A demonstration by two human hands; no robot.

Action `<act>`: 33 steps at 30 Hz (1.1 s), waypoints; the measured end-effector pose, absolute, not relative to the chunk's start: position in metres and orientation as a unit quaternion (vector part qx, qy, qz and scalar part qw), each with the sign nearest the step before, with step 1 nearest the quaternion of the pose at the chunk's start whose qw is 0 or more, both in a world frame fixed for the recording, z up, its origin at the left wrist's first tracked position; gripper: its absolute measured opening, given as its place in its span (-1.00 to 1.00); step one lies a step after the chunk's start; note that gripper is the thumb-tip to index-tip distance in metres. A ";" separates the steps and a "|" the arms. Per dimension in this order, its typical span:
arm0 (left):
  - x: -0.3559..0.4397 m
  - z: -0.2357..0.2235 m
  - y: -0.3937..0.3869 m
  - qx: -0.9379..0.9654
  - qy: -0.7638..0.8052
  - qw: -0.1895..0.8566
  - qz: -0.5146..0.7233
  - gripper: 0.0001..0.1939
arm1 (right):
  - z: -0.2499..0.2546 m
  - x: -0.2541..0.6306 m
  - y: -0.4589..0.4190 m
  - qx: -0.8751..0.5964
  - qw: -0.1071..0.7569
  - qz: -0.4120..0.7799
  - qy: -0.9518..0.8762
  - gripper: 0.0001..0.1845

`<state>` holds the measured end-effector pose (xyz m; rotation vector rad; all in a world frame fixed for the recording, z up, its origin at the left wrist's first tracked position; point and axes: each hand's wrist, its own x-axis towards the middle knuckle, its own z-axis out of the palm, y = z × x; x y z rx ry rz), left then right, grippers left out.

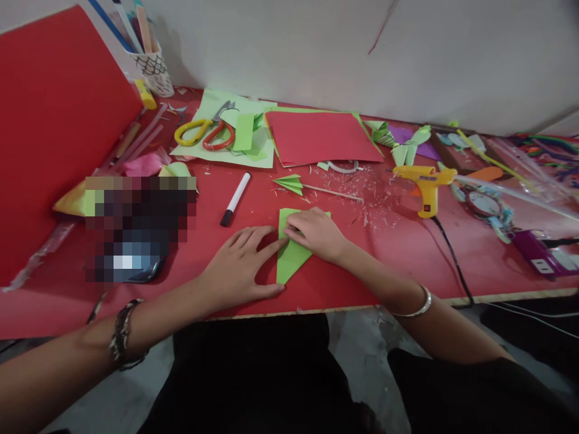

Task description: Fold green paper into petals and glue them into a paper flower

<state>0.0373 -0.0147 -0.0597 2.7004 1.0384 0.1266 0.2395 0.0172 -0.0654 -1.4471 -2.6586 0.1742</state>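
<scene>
A folded piece of green paper (290, 264) lies on the red tabletop in front of me, its lower end tapering to a point. My left hand (237, 262) is spread beside it, thumb at the bottom tip and index finger at the left edge. Over the upper part of the paper is my right hand (320, 234), its fingers curled together and pressed onto the sheet, hiding some of it. Just beyond the hands lie a black-and-white marker (236, 199) and a pleated green paper piece (292, 184) next to a thin stick (332, 193).
A yellow glue gun (426, 185) with a trailing black cord stands to the right. Farther back are scissors (205, 129) and red paper sheets (323, 137). On the left are a pixelated dark object (140, 241) and a pen cup (154, 69). Paper shreds litter the table.
</scene>
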 end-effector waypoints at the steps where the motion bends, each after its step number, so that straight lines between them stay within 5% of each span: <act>1: 0.037 -0.060 -0.016 0.925 0.356 0.124 0.044 -0.32 | -0.065 0.239 0.017 -0.477 0.053 0.054 -0.876 -0.72; 11: 0.033 -0.061 -0.020 0.963 0.234 0.131 0.006 -0.54 | -0.066 0.239 0.016 -0.479 0.050 0.045 -0.875 -0.69; 23: 0.013 -0.052 -0.023 0.976 0.166 0.140 -0.024 -0.52 | -0.063 0.237 0.016 -0.473 0.017 0.026 -0.880 -0.71; 33: 0.007 -0.044 -0.015 0.972 0.134 0.188 -0.049 -0.17 | -0.055 0.237 0.009 -0.451 0.012 -0.002 -0.893 -0.73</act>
